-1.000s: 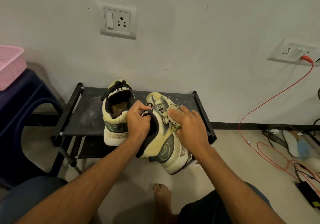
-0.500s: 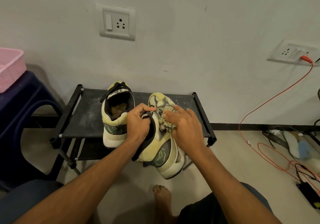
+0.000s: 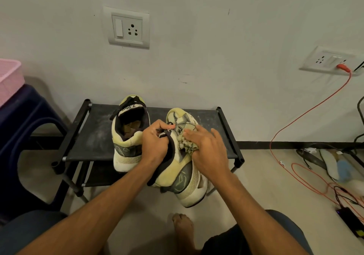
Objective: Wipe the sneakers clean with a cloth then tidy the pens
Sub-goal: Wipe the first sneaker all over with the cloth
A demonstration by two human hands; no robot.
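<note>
Two pale yellow and grey sneakers are in view. The left sneaker [image 3: 128,136] stands on the black shoe rack [image 3: 94,136], heel toward me. The right sneaker [image 3: 183,176] is tilted on its side, heel hanging past the rack's front edge. My left hand [image 3: 155,142] grips its black collar and tongue. My right hand [image 3: 206,150] presses a crumpled pale cloth [image 3: 187,142] against the sneaker's upper side, fingers fairly straight over it. No pens are visible.
A dark blue chair [image 3: 23,136] with a pink basket [image 3: 9,77] stands at the left. Orange cable [image 3: 295,121] runs from a wall socket [image 3: 327,59] to the floor at right, among insoles and a black device [image 3: 352,221]. My bare foot [image 3: 183,227] rests below the rack.
My right hand has slid the cloth a little along the sneaker's upper toward the toe and back. The held sneaker has shifted slightly; my left hand keeps its grip.
</note>
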